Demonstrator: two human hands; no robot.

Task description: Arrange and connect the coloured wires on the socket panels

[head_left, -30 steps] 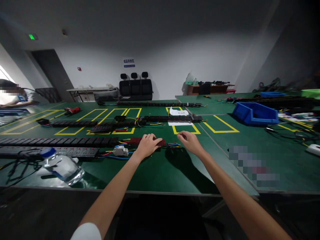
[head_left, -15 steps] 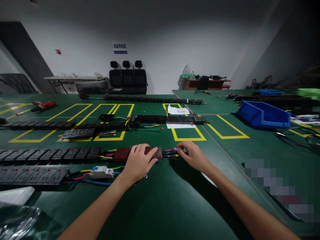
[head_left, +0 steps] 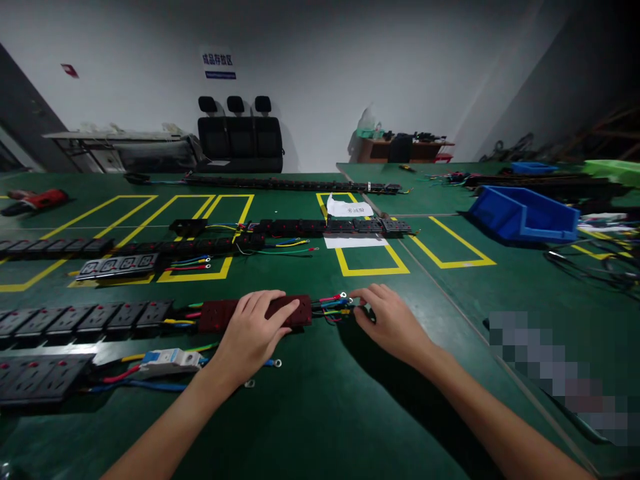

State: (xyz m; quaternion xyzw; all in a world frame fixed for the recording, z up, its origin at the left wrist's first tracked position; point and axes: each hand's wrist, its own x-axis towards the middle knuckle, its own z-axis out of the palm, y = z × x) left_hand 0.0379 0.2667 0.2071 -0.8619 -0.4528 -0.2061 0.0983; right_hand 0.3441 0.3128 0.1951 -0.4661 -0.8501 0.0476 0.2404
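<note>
Passage: tabletop [head_left: 325, 413], near centre | Obstacles: red socket block [head_left: 215, 316], centre; breaker [head_left: 171, 361], near left; blue bin [head_left: 525, 215], far right

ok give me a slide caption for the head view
Left hand on a dark red socket strip, right hand close beside its wire ends, over a green table.

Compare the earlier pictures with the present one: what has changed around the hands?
The right hand has moved down toward the wire ends; whether it touches them is unclear. The camera has come closer to the dark red block. The left hand stays on that block.
</note>
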